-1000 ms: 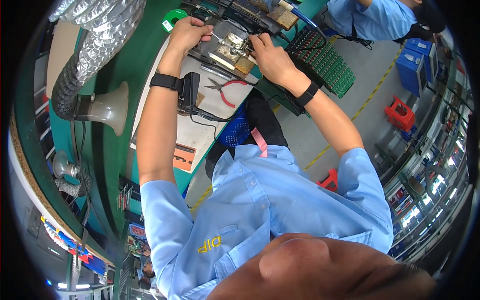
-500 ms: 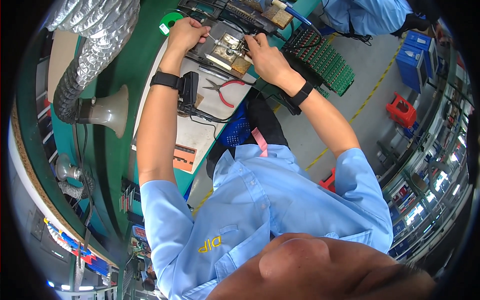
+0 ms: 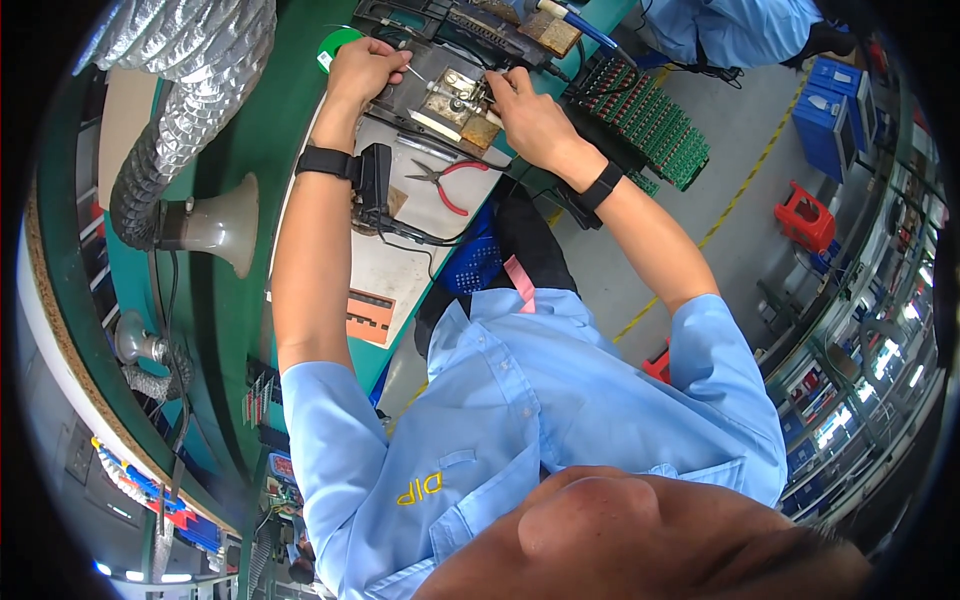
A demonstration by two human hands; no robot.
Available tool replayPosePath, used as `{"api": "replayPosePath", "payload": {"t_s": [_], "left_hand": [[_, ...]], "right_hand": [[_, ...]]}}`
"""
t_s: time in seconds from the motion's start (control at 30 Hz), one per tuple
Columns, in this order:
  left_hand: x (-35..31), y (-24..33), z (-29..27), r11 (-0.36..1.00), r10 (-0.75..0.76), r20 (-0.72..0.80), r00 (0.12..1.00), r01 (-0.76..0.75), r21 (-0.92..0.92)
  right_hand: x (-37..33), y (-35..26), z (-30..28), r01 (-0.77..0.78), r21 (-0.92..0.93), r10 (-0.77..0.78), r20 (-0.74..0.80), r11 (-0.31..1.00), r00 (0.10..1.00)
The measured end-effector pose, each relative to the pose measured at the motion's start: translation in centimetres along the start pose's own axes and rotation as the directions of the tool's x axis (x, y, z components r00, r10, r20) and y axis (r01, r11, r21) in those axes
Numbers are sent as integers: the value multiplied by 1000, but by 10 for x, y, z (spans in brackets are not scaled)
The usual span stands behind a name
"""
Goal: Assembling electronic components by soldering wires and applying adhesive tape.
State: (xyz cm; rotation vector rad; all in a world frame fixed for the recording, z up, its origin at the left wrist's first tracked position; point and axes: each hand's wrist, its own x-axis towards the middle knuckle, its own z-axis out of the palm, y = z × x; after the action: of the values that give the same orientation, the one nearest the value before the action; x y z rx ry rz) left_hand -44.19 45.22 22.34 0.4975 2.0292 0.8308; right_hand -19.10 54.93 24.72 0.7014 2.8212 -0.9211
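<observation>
Fingers [image 3: 396, 62] of left hand [image 3: 359, 72] are pinching a thin whitish rod [image 3: 417, 77] — perhaps for precision — right hand [image 3: 532, 118] showing unclear grip.

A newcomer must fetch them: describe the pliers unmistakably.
Find the white worktop beside the left forearm. On it, just below the metal fixture, lie the pliers; splayed red handles distinguish them from the slim silver rod above.
</observation>
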Motion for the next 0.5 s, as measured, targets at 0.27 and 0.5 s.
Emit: {"api": "replayPosePath", "payload": {"t_s": [0.27,0.5], "left_hand": [[-5,2,3,1000,-5,89,996,5,-3],[-45,22,-4,843,220,-171,961,-99,529]], "right_hand": [[0,-2,0,15,2,-15,-8,1000,1000],[0,0,0,-9,7,9,-10,1000,1000]]}}
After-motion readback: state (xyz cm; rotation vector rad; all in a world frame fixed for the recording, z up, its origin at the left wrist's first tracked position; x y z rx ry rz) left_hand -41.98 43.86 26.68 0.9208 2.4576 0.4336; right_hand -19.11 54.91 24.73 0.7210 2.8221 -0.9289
